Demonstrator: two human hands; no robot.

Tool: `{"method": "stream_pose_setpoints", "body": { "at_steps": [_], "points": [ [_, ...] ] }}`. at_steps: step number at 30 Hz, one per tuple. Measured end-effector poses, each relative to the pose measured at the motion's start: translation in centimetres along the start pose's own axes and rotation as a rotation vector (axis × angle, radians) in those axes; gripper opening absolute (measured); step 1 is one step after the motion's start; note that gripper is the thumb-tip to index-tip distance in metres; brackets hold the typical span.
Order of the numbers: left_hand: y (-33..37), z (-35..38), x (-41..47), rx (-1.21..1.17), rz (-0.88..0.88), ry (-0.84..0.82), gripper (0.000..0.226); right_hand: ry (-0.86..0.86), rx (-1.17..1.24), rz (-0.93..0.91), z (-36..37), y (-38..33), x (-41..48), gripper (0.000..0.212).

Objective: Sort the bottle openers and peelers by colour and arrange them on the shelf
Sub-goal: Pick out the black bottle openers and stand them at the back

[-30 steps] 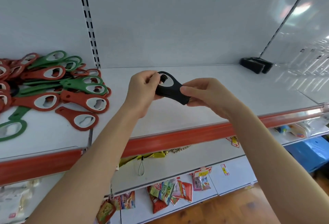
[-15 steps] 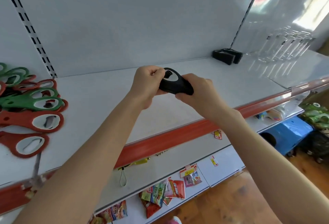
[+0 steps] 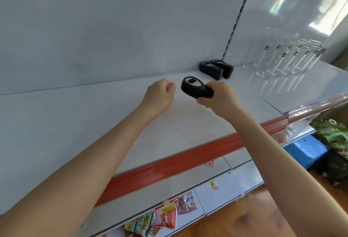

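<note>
One head-worn wide-angle view, facing forward and down; close above the white shelf (image 3: 75, 120)

We see a bright, evenly lit scene. Glare streaks the glossy back panel (image 3: 282, 5) above the right end of the shelf (image 3: 75, 123), where shadows are faint and soft. Wide-angle distortion bends straight lines near the frame's edges.

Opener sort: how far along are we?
Done: two black stacks stand at the back of the shelf. In hand: right grip holds another black opener above the shelf; left grip is curled beside it, empty. Left: set this one with the black stacks. No other colours show in this view, so the remainder can't be judged.
</note>
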State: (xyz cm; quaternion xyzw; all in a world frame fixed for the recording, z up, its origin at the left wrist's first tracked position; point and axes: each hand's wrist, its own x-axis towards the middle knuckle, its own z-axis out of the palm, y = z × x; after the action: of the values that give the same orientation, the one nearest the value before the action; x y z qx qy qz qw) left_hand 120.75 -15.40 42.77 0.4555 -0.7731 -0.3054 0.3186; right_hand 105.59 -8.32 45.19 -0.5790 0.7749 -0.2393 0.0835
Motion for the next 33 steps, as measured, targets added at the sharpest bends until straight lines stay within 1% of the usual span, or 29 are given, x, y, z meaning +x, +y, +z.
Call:
{"method": "stream_pose_setpoints", "body": {
  "at_steps": [3, 5, 7, 8, 11, 12, 16, 19, 21, 22, 25, 27, 28, 29, 31, 33],
  "points": [
    [-0.2, 1.8, 1.0, 0.239, 0.066, -0.046, 0.039, 0.007, -0.012, 0.069, -0.4, 2.4, 3.0, 0.015],
    [-0.3, 2.7, 1.6, 0.340, 0.078, -0.085, 0.038, 0.004, -0.025, 0.090, -0.5, 3.5, 4.8, 0.013],
    [-0.6, 3.5, 2.0, 0.438, 0.075, -0.109, 0.028, -0.010, -0.059, 0.106, -0.4, 4.1, 6.3, 0.015],
    [-0.7, 3.8, 2.1, 0.491, 0.073, -0.117, 0.027, -0.016, -0.080, 0.107, -0.3, 4.3, 6.9, 0.015],
    [-1.1, 4.5, 2.2, 0.575, 0.079, -0.097, 0.030, -0.024, -0.108, 0.098, 0.1, 4.4, 8.5, 0.011],
    [-1.2, 4.6, 2.1, 0.586, 0.084, -0.080, 0.029, -0.024, -0.115, 0.094, 0.3, 4.3, 9.0, 0.010],
    [-1.3, 4.5, 2.0, 0.580, 0.091, -0.063, 0.029, -0.023, -0.125, 0.089, 1.0, 3.7, 10.6, 0.026],
    [-1.4, 4.5, 1.9, 0.547, 0.086, -0.070, 0.037, -0.028, -0.106, 0.071, 1.1, 3.6, 11.1, 0.021],
    [-1.2, 4.4, 1.7, 0.551, 0.070, -0.086, 0.053, -0.040, -0.098, 0.065, 1.0, 4.0, 11.0, 0.013],
    [-1.1, 4.3, 1.7, 0.551, 0.057, -0.092, 0.059, -0.043, -0.096, 0.066, 1.0, 4.2, 10.9, 0.016],
    [-0.9, 4.2, 1.6, 0.549, 0.044, -0.090, 0.060, -0.042, -0.108, 0.061, 0.8, 4.9, 10.6, 0.032],
    [-0.9, 4.3, 1.6, 0.554, 0.053, -0.084, 0.057, -0.036, -0.103, 0.055, 0.8, 5.0, 10.6, 0.027],
    [-0.9, 4.3, 1.6, 0.560, 0.052, -0.089, 0.053, -0.035, -0.100, 0.055, 0.9, 5.0, 10.8, 0.028],
    [-0.9, 4.3, 1.6, 0.565, 0.051, -0.095, 0.054, -0.033, -0.098, 0.053, 1.0, 4.9, 10.9, 0.032],
    [-0.9, 4.2, 1.5, 0.569, 0.054, -0.099, 0.065, -0.025, -0.097, 0.050, 1.1, 4.7, 11.1, 0.041],
    [-0.8, 4.1, 1.5, 0.567, 0.054, -0.090, 0.068, -0.016, -0.105, 0.043, 1.2, 4.5, 11.4, 0.038]
  ]
}}
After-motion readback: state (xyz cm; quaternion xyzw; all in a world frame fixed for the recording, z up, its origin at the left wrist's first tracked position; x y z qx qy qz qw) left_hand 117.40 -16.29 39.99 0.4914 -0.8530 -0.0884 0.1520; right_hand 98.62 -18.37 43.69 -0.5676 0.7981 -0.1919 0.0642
